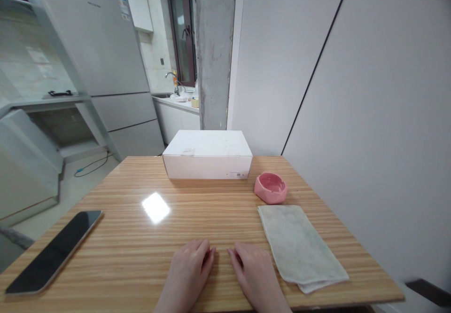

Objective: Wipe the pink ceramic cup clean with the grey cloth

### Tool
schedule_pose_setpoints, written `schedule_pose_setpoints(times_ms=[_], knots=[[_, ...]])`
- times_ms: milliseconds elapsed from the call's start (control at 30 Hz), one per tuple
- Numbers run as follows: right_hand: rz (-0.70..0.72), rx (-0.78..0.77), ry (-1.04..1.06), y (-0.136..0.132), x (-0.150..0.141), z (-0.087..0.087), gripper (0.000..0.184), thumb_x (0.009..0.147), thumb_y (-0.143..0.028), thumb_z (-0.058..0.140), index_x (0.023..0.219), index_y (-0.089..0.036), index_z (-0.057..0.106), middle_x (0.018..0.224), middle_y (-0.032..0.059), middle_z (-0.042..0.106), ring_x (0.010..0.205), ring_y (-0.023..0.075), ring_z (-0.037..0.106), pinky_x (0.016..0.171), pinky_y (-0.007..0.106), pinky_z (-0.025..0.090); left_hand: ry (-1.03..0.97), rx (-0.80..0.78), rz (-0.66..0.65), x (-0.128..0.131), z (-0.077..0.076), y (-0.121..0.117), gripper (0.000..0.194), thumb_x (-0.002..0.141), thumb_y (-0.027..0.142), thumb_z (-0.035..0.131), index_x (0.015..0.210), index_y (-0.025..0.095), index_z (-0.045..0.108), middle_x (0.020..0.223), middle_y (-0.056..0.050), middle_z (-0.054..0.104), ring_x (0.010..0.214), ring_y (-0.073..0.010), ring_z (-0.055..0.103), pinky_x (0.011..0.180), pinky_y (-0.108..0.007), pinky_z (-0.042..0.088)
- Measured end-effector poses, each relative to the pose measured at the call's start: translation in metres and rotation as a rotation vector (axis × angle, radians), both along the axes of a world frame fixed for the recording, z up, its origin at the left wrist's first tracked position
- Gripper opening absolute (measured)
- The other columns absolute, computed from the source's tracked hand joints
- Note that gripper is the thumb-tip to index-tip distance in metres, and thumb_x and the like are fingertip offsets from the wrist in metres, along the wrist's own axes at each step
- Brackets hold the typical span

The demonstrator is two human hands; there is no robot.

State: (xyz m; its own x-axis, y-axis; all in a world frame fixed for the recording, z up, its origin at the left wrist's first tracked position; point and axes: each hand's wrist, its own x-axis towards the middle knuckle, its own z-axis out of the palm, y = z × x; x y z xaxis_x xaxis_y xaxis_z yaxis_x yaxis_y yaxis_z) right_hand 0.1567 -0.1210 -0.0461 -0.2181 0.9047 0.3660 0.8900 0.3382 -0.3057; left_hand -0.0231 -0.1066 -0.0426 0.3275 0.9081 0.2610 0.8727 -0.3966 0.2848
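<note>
Both of my hands rest on the wooden table (pixel 197 209) near its front edge, a small gap between them. My left hand (pixel 190 268) is curled into a loose fist, thumb toward the middle, with nothing seen in it. Likewise closed, my right hand (pixel 253 268) shows no object in its fingers. Just right of it lies a folded grey-green cloth (pixel 299 245), which is the nearest thing to that hand. Behind the cloth sits a pink faceted ashtray (pixel 270 188). A white box (pixel 207 155) stands at the back of the table.
A large dark phone or tablet (pixel 54 254) lies at the table's left. A white wall (pixel 380 92) runs along the right side. Beyond the table are a fridge (pixel 95 45), a grey pillar (pixel 214 54), and a sink tap (pixel 174 80). A cable (pixel 91 165) lies on the floor.
</note>
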Motion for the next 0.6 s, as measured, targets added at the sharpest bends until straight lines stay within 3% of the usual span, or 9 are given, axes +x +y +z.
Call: schedule_pose_setpoints(times_ms=[233,367,467,600], knots=[[-0.011,-0.034,0.010,-0.001,-0.001,0.003,0.024,0.091,-0.018,0.045,0.068,-0.021,0.052,0.064,-0.0002,0.064,0.059,0.0158,0.060,0.057,0.027,0.026,-0.002,-0.118,0.017,0.000,0.004,0.005,0.027,0.093,0.027,0.037,0.075,0.022,0.057,0.072,-0.002,0.067,0.068,-0.0196,0.065,0.060,-0.029,0.042],[-0.012,-0.049,0.002,-0.001,0.000,0.003,0.022,0.089,-0.014,0.046,0.069,-0.021,0.053,0.066,-0.0001,0.065,0.062,0.0158,0.061,0.057,0.027,0.026,-0.129,-0.175,0.020,0.012,0.028,0.020,0.027,0.092,0.030,0.038,0.074,0.021,0.055,0.069,-0.002,0.064,0.065,-0.0180,0.061,0.060,-0.028,0.042],[-0.020,-0.059,-0.011,-0.001,0.001,0.002,0.018,0.086,-0.012,0.048,0.073,-0.021,0.056,0.069,0.0006,0.067,0.063,0.0166,0.062,0.057,0.027,0.026,-0.337,-0.120,-0.104,0.038,0.050,0.036,0.014,0.087,0.029,0.048,0.090,0.020,0.058,0.090,-0.005,0.063,0.085,-0.0185,0.061,0.075,-0.030,0.046],[-0.002,-0.075,0.021,-0.001,0.001,0.002,0.017,0.085,-0.011,0.049,0.074,-0.021,0.057,0.072,0.0003,0.068,0.065,0.0160,0.064,0.057,0.027,0.027,-0.587,-0.096,-0.285,0.094,0.067,0.063,0.065,0.076,0.035,0.064,0.134,0.020,0.039,0.132,-0.011,0.046,0.123,-0.0238,0.044,0.104,-0.037,0.035]])
